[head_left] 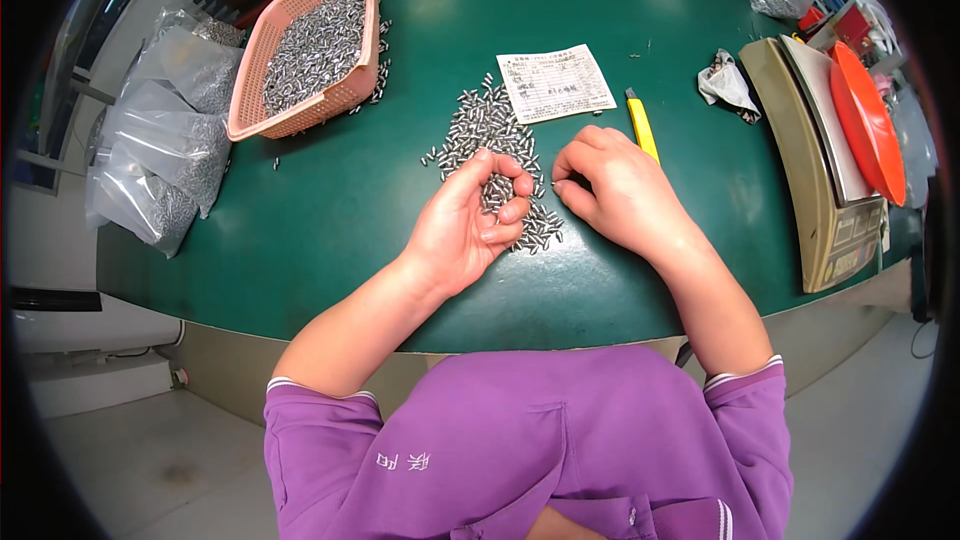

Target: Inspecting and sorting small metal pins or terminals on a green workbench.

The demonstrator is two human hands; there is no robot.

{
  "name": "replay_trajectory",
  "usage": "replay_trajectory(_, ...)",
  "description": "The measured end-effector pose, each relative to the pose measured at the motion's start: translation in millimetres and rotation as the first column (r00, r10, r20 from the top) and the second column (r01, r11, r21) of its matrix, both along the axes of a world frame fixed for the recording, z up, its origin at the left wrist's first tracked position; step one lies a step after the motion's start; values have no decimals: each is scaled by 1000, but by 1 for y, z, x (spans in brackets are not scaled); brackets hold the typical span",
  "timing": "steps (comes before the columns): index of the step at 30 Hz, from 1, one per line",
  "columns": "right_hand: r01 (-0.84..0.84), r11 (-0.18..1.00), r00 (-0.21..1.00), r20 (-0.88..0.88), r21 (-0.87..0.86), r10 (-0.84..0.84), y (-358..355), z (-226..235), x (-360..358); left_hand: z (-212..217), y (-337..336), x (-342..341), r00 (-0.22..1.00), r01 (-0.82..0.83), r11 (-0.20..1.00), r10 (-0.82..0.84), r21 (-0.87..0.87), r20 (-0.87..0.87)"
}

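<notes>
A loose pile of small shiny metal pins (490, 130) lies on the green tabletop in front of me. My left hand (455, 230) rests at the pile's near left side, palm turned up, fingers curled inward. Metal pins show between its thumb and fingers, but I cannot tell whether they lie in the palm or behind it. Just right of the pile is my right hand (620, 190), back up, with thumb and forefinger pinched together. Whatever sits between those fingertips is too small to make out.
A pink plastic basket (250, 90) full of similar pins stands at the far left, beside several clear bags (165, 160) of them. Beyond the pile lie a paper slip (555, 85) and a yellow cutter (642, 127). On the right are crumpled plastic (728, 85) and a scale (785, 130) with an orange-red dish (866, 125).
</notes>
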State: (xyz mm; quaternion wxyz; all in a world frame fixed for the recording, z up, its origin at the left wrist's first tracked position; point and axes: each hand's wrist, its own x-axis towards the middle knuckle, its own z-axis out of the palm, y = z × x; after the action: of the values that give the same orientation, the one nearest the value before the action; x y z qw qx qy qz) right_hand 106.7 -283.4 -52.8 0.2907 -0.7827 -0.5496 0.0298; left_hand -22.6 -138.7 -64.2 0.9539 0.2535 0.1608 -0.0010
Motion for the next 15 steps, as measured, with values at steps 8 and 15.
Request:
replay_trajectory(8,21,999,998,-62,24,-20,0,-1,-7,2,-1,0,1000,13,999,-13,31,-8)
replay_trajectory(15,62,998,993,-98,19,-60,6,-4,-11,1,-1,0,1000,12,1000,-12,28,1)
